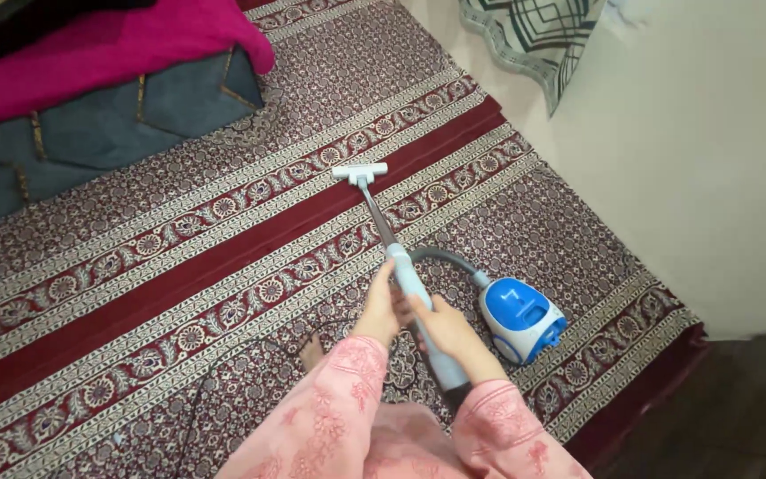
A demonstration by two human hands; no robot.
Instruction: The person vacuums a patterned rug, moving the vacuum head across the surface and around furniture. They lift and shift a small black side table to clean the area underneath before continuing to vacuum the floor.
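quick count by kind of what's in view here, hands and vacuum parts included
hands: 2, left hand and right hand, both on the vacuum wand
vacuum wand: 1
floor nozzle: 1
canister vacuum, blue and white: 1
patterned rug: 1
pink blanket: 1
total: 7

You've got long pale-blue plastic vacuum wand [405, 282] slanting away from you, metal tube section up front, white flat floor nozzle [359, 171] sitting flat on dark red stripe of patterned red-and-cream carpet [179, 266]. Grey ribbed hose [445, 255] arcs off wand to small round blue-and-white canister vacuum [521, 318], parked upright on carpet just right of wand.
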